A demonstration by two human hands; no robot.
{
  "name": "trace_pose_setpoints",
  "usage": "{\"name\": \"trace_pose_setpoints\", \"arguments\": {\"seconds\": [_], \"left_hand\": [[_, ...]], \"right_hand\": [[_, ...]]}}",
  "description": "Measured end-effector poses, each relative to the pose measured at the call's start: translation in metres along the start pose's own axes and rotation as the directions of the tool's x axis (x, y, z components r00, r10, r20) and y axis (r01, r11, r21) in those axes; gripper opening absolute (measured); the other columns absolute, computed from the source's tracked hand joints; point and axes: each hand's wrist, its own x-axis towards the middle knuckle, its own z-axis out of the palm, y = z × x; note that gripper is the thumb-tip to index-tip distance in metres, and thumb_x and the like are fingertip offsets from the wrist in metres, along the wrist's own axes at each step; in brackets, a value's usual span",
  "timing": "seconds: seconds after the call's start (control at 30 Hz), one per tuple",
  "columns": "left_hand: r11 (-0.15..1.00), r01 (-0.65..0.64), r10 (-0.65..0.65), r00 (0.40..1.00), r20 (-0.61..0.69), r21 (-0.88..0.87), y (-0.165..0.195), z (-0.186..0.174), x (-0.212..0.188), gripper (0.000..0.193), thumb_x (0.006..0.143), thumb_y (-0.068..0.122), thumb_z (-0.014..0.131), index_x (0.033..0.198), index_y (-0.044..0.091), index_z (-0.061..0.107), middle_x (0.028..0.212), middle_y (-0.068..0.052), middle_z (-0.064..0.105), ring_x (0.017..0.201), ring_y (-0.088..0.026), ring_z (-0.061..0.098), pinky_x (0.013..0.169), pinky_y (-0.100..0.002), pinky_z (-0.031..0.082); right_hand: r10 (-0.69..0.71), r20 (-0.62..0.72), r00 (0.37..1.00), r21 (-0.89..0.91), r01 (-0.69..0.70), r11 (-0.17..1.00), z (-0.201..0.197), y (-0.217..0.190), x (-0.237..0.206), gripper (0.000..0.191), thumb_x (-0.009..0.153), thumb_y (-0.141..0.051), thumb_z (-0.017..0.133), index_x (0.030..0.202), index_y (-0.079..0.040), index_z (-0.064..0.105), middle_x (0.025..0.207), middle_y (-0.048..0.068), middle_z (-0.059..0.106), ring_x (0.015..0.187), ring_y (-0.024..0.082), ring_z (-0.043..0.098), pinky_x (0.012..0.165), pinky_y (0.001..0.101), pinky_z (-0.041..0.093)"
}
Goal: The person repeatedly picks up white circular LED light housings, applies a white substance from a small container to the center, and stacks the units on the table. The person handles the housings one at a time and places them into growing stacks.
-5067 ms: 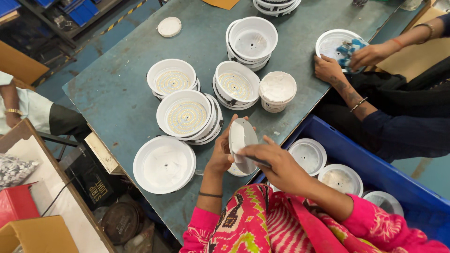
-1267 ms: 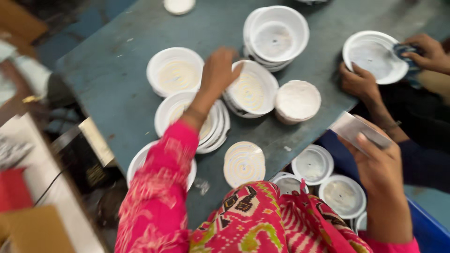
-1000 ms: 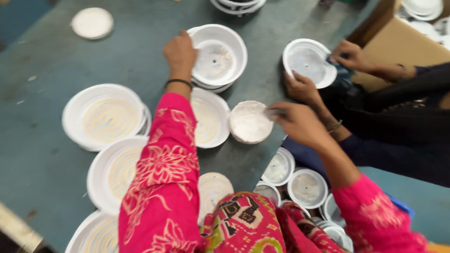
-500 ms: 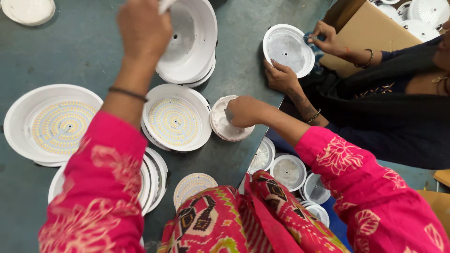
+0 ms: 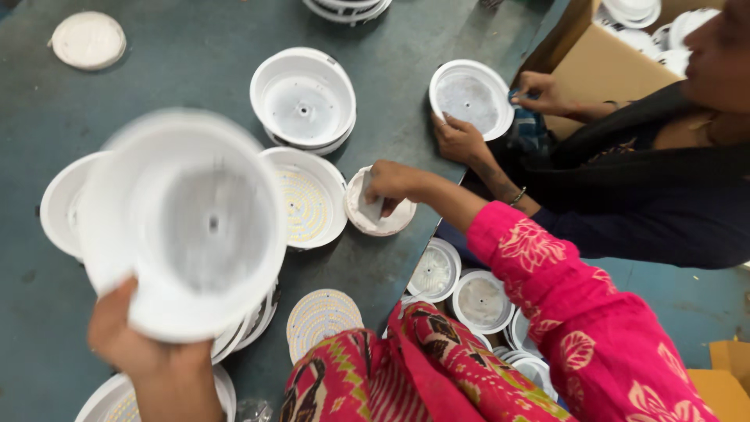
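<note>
While the left hand (image 5: 129,340) grips a blurred white housing (image 5: 183,223) by its rim, lifted above the LED-fitted housing (image 5: 305,199), the right hand (image 5: 387,184) pinches a small pad (image 5: 367,207) (on the small dish (image 5: 379,215) just right of it), so seating likely requires alignment.

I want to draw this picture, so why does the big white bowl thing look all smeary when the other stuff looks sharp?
In the head view, the white housing held up by the left hand is smeared by motion blur, with soft edges; the right hand on the small white dish and the grey-green table look sharp; light is even, shadows soft, with no strong glare.
</note>
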Motion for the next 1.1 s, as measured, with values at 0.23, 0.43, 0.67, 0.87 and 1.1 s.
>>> {"name": "trace_pose_setpoints", "arguments": {"seconds": [0.23, 0.43, 0.67, 0.87, 1.1], "left_hand": [[0.972, 0.221, -0.234, 0.951, -0.200, -0.083, -0.023, -0.081, -0.094, 0.078, 0.083, 0.029, 0.062, 0.156, 0.006, 0.044, 0.153, -0.020, 0.053, 0.134, -0.039, 0.056, 0.109, -0.057, 0.044], [0.981, 0.192, -0.180, 0.932, -0.315, 0.006, -0.089, -0.099, -0.116, 0.067, 0.084, 0.020, 0.063, 0.146, -0.001, 0.050, 0.134, -0.017, 0.063, 0.121, -0.032, 0.063, 0.108, -0.047, 0.049], [0.987, 0.137, -0.117, 0.970, -0.214, 0.081, -0.126, -0.046, -0.123, 0.056, 0.089, 0.015, 0.065, 0.141, 0.000, 0.050, 0.124, -0.014, 0.065, 0.109, -0.025, 0.067, 0.091, -0.040, 0.057], [0.943, 0.311, -0.322, 0.943, -0.083, -0.122, -0.136, -0.035, -0.131, 0.052, 0.098, 0.038, 0.057, 0.136, 0.001, 0.058, 0.126, -0.014, 0.068, 0.112, -0.025, 0.068, 0.095, -0.039, 0.056], [0.971, 0.224, -0.229, 0.971, -0.067, -0.081, -0.121, -0.040, -0.156, 0.054, 0.083, 0.019, 0.059, 0.132, -0.002, 0.056, 0.118, -0.017, 0.067, 0.105, -0.027, 0.069, 0.091, -0.040, 0.058]], "right_hand": [[-0.025, -0.223, 0.974, 0.416, 0.119, 0.901, 0.000, 0.021, -0.005, 0.035, 0.079, -0.004, 0.075, 0.108, 0.009, 0.060, 0.101, 0.020, 0.066, 0.075, 0.033, 0.073, 0.061, 0.0426, 0.067], [-0.189, -0.226, 0.956, 0.501, 0.280, 0.819, -0.016, 0.054, -0.042, 0.034, 0.087, -0.008, 0.072, 0.117, 0.005, 0.061, 0.115, 0.011, 0.067, 0.104, 0.027, 0.069, 0.083, 0.0426, 0.065], [-0.400, -0.131, 0.907, 0.398, 0.417, 0.817, -0.002, 0.036, -0.134, 0.035, 0.093, -0.010, 0.065, 0.124, 0.006, 0.067, 0.121, 0.014, 0.072, 0.110, 0.024, 0.070, 0.096, 0.0427, 0.059], [-0.798, 0.070, 0.599, -0.394, 0.751, 0.529, 0.098, 0.016, -0.193, 0.040, 0.091, -0.009, 0.065, 0.129, -0.016, 0.073, 0.138, 0.007, 0.067, 0.132, 0.023, 0.063, 0.107, 0.0472, 0.051], [-0.819, 0.454, 0.350, -0.830, 0.500, -0.247, 0.141, 0.022, -0.206, 0.047, 0.088, -0.018, 0.054, 0.132, -0.024, 0.067, 0.142, -0.005, 0.061, 0.148, 0.023, 0.036, 0.116, 0.0640, 0.019]]}}
